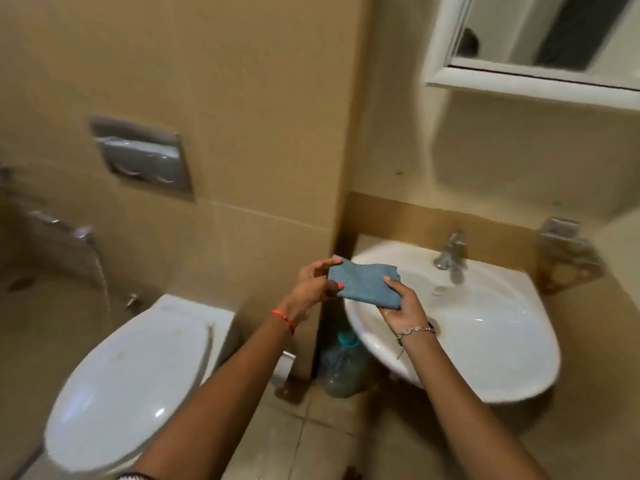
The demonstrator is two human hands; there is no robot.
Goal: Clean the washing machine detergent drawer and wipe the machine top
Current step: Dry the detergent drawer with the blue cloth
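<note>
Head view: cloth (363,282) held centre frame, above the left rim of the basin (519,389).
Left hand (311,285): pinches its left end.
Right hand (403,306): grips its right end, thumb on top.
Tap (450,254): seems off, but blurred.
Machine top: out of view.
Risk: a soaked cloth left unwrung would drip and streak it.

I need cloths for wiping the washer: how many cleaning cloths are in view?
1. The blue cloth is held near the left rim of the sink: the left hand pinches its left end, the right hand grips its right end. More may be hidden out of frame.
</note>
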